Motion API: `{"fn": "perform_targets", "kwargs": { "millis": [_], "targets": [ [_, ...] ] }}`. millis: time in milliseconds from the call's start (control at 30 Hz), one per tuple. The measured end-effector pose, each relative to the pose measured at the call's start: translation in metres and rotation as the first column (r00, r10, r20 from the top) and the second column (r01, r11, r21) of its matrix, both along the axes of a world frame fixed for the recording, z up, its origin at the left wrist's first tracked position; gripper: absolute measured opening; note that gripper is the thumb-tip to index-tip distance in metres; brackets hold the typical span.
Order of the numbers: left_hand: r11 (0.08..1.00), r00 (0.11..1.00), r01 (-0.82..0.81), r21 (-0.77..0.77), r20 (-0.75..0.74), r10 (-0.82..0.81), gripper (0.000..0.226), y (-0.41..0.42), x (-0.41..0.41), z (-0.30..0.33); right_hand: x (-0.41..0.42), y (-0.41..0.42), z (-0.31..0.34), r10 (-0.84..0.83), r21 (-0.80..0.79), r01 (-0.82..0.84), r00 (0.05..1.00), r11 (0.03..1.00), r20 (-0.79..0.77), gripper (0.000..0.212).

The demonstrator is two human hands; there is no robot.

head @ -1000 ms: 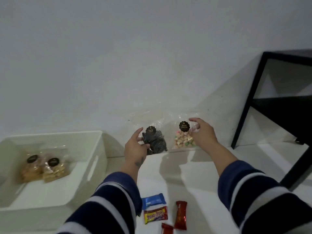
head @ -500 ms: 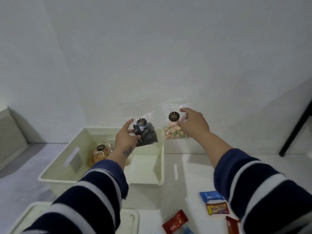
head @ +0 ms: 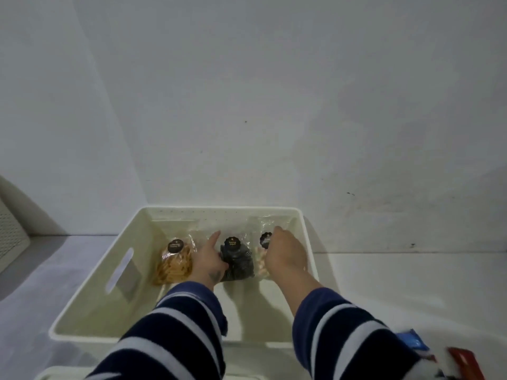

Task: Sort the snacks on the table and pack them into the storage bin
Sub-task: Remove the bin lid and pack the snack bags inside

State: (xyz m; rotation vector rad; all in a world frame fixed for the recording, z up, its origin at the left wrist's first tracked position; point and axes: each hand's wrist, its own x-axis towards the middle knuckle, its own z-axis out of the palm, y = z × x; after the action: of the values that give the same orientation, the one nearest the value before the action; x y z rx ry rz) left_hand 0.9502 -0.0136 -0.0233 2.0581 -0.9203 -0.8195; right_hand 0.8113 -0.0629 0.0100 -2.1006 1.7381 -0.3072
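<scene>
I have both hands in the storage bin (head: 299,215): my left hand (head: 209,261) fingers grip the black candy bag (head: 236,260), my right hand (head: 285,255) pinches the pastel candy bag (head: 260,263). Cookie bag (head: 174,260) sits at nine o'clock. Wrapped bars (head: 414,342) at five o'clock remain on the surface.

one storage bin (head: 90,308), white, on the table. three clear snack bags inside it: one of golden biscuits (head: 173,263), one of black liquorice wheels (head: 237,260), one of pale candies (head: 260,263), partly hidden. two hands in the bin: left hand (head: 209,259), right hand (head: 285,255). two small wrapped bars at lower right: one blue wrapper (head: 411,342), one red wrapper (head: 466,364).
</scene>
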Motion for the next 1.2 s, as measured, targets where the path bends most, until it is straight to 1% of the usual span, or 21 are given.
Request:
{"fn": "perform_targets", "kwargs": {
  "millis": [33, 100, 200, 333, 433, 500, 567, 700, 833, 900, 967, 1033, 1100, 1200],
  "targets": [
    [1.0, 1.0, 0.006, 0.006, 0.015, -0.006, 0.078, -0.005, 0.0, -0.005, 0.002, -0.005, -0.006, -0.021, 0.028, 0.02, 1.0, 0.999, 0.014, 0.034],
    [0.999, 0.998, 0.029, 0.033, 0.057, -0.031, 0.073, -0.014, 0.001, -0.018, 0.004, -0.013, -0.02, -0.065, 0.095, 0.06, 0.997, 0.994, 0.049, 0.044],
    [0.994, 0.989, 0.055, 0.09, 0.134, -0.066, 0.069, -0.021, 0.003, -0.033, 0.008, -0.018, -0.035, -0.08, 0.185, 0.065, 0.994, 0.981, 0.074, 0.056],
    [0.982, 0.983, 0.1, 0.16, 0.134, -0.122, 0.074, -0.023, 0.007, -0.03, 0.009, -0.02, -0.032, -0.102, 0.278, 0.071, 0.99, 0.958, 0.099, 0.06],
    [0.964, 0.981, 0.126, 0.232, 0.115, -0.156, 0.083, -0.02, 0.007, -0.014, 0.006, -0.016, -0.013, -0.07, 0.345, 0.038, 0.994, 0.938, 0.081, 0.059],
    [0.955, 0.976, 0.117, 0.271, 0.148, -0.162, 0.081, -0.013, 0.005, 0.003, 0.001, -0.011, 0.003, -0.038, 0.342, 0.019, 0.998, 0.939, 0.048, 0.054],
    [0.95, 0.966, 0.121, 0.287, 0.185, -0.179, 0.074, -0.006, 0.002, 0.02, -0.004, -0.004, 0.022, 0.007, 0.317, -0.018, 0.999, 0.948, 0.035, 0.051],
    [0.95, 0.933, 0.18, 0.255, 0.263, -0.247, 0.054, 0.014, -0.016, 0.059, -0.027, 0.017, 0.063, 0.137, 0.24, -0.158, 0.985, 0.958, 0.102, 0.055],
    [0.936, 0.887, 0.263, 0.235, 0.324, -0.33, 0.045, 0.033, -0.055, 0.097, -0.075, 0.041, 0.102, 0.203, 0.129, -0.218, 0.972, 0.967, 0.121, 0.046],
    [0.921, 0.858, 0.309, 0.239, 0.347, -0.378, 0.043, 0.044, -0.082, 0.112, -0.108, 0.057, 0.119, 0.234, 0.114, -0.237, 0.971, 0.965, 0.044, 0.044],
    [0.907, 0.827, 0.348, 0.239, 0.379, -0.416, 0.043, 0.057, -0.117, 0.125, -0.145, 0.076, 0.135, 0.265, 0.139, -0.254, 0.962, 0.957, -0.065, 0.044],
    [0.896, 0.807, 0.389, 0.215, 0.389, -0.444, 0.042, 0.071, -0.157, 0.132, -0.187, 0.098, 0.146, 0.278, 0.179, -0.253, 0.951, 0.951, -0.135, 0.046],
    [0.886, 0.8, 0.426, 0.186, 0.379, -0.464, 0.041, 0.086, -0.202, 0.133, -0.231, 0.115, 0.148, 0.276, 0.201, -0.242, 0.948, 0.949, -0.159, 0.047],
    [0.874, 0.805, 0.459, 0.16, 0.341, -0.485, 0.04, 0.109, -0.267, 0.12, -0.302, 0.137, 0.139, 0.248, 0.236, -0.209, 0.956, 0.949, -0.153, 0.047]
  ]
}}
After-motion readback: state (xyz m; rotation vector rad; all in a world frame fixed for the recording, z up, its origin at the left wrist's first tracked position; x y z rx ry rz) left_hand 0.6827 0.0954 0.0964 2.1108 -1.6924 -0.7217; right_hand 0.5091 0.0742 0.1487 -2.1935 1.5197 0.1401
